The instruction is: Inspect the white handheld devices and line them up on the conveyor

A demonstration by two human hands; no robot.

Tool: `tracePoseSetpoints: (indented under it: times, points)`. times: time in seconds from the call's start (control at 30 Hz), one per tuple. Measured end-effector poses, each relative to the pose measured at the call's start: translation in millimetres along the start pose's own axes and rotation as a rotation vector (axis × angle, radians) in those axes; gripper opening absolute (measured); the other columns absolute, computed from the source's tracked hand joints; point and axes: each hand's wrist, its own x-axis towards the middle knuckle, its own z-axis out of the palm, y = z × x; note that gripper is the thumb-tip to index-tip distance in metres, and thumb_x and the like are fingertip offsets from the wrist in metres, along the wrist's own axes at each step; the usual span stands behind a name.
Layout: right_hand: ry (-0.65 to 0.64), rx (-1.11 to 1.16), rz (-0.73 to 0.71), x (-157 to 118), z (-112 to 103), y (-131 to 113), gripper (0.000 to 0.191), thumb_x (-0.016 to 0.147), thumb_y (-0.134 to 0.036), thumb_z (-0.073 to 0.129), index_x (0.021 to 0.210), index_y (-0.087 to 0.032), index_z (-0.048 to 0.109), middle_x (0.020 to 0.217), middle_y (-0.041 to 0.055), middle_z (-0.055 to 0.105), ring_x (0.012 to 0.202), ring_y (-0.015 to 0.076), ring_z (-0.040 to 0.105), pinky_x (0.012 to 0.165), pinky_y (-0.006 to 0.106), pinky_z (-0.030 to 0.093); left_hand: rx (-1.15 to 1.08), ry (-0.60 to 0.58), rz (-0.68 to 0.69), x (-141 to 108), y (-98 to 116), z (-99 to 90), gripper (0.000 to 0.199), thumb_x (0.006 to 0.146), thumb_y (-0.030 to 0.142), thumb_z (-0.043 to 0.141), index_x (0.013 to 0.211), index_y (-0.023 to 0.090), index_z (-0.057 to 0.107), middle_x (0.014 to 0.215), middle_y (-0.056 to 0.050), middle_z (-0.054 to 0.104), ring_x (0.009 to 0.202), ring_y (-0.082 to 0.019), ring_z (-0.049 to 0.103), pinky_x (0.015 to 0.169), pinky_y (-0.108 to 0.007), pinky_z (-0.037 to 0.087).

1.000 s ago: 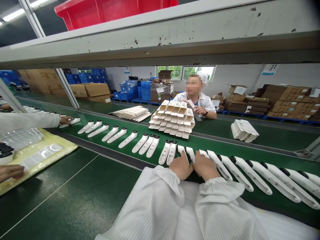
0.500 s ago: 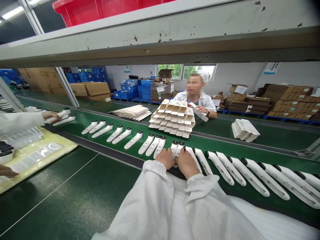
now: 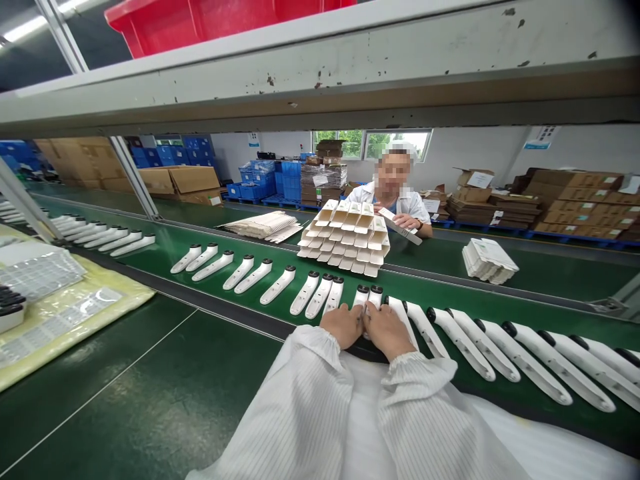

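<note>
Hands side by side, palms down

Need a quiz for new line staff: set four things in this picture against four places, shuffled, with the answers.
Things:
1. red plastic crate
2. stacked white cartons
3. the person's left hand
4. blue crates

Places:
A. on pallets
B. on white handheld devices
C. above the grey shelf beam
D. behind the row of devices

Pairs: 1C, 2D, 3B, 4A

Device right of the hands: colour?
White, black tip; the device shows best in the head view.
</note>
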Motion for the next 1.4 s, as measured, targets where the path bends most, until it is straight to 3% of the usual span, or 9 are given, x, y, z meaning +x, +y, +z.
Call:
tracePoseSetpoints:
  times: [0.27,0.47,0.63,0.8,0.93,1.03,1.13,1.3,1.4]
  points:
    - [0.016,-0.083,0.032,-7,-7,22,0.032,0.088,-0.027,0.037,0.115,-0.022,0.054,0.113,0.0152,0.052,0.109,0.0295,0.051,0.083,0.036,0.039,0.085,0.091,0.028,2,12,8.6,0.033,0.086,0.035,0.040,0.113,0.026,0.055,0.106,-0.012,0.057,0.091,-0.028,0.062,0.075,-0.039,0.048]
    - [-0.066,0.069,0.118,-1,-10,35,0.060,0.074,-0.028,0.054,0.128,-0.009,0.036,0.104,0.0157,0.059,0.098,0.0278,0.059,0.075,0.033,0.042,0.062,0.119,-0.016,0,16,5.5,0.036,0.082,0.028,0.044,0.116,0.020,0.049,0.097,-0.013,0.063,0.087,-0.028,0.063,0.073,-0.037,0.048]
    - [0.017,0.005,0.158,-2,-15,41,0.059,0.077,-0.018,0.047,0.134,-0.012,0.032,0.121,0.0180,0.051,0.103,0.0273,0.057,0.076,0.034,0.042,-0.209,0.129,0.040,3,20,8.4,0.048,0.086,0.028,0.038,0.132,0.014,0.034,0.087,-0.010,0.067,0.084,-0.024,0.063,0.075,-0.035,0.048]
    - [0.183,-0.034,0.129,-10,-30,38,0.043,0.085,-0.027,0.043,0.127,-0.018,0.046,0.122,0.0151,0.047,0.108,0.0275,0.052,0.079,0.034,0.042,-0.635,0.048,0.203,7,15,4.3,0.040,0.092,0.036,0.030,0.129,0.023,0.038,0.079,0.001,0.068,0.061,-0.014,0.060,0.067,-0.026,0.049]
    - [0.305,0.049,-0.106,-10,-19,12,0.037,0.091,-0.026,0.037,0.126,-0.020,0.050,0.120,0.0110,0.051,0.109,0.0205,0.050,0.089,0.027,0.037,-0.339,0.311,-0.065,8,-1,-5.6,0.030,0.089,0.027,0.038,0.114,0.023,0.053,0.100,-0.004,0.065,0.093,-0.018,0.060,0.081,-0.029,0.046]
    - [0.154,0.003,-0.186,-8,-1,-12,0.036,0.091,-0.022,0.038,0.122,-0.016,0.054,0.115,0.0146,0.054,0.106,0.0225,0.051,0.090,0.029,0.036,-0.078,0.233,-0.182,6,-9,-8.1,0.032,0.084,0.030,0.047,0.113,0.019,0.054,0.117,-0.011,0.056,0.110,-0.025,0.052,0.085,-0.033,0.045]
    - [0.078,-0.072,-0.105,-6,8,-19,0.040,0.089,-0.014,0.037,0.126,-0.015,0.051,0.115,0.0181,0.053,0.110,0.0254,0.049,0.089,0.032,0.036,0.027,0.109,-0.163,4,-6,-4.9,0.035,0.083,0.031,0.048,0.114,0.017,0.053,0.120,-0.012,0.054,0.110,-0.028,0.050,0.083,-0.037,0.045]
    - [0.058,-0.082,-0.130,-6,2,-6,0.040,0.091,-0.016,0.029,0.125,-0.013,0.050,0.108,0.0168,0.057,0.109,0.0250,0.049,0.092,0.034,0.033,0.125,0.181,-0.084,5,4,3.6,0.033,0.085,0.030,0.044,0.117,0.024,0.051,0.115,-0.012,0.056,0.108,-0.030,0.050,0.085,-0.043,0.040]
    - [0.059,-0.072,-0.078,-7,-1,-2,0.036,0.090,-0.021,0.033,0.118,-0.015,0.054,0.109,0.0172,0.056,0.110,0.0279,0.049,0.090,0.036,0.035,0.145,0.197,-0.061,9,6,5.8,0.032,0.086,0.033,0.043,0.114,0.019,0.053,0.109,-0.014,0.059,0.105,-0.030,0.052,0.086,-0.044,0.038]
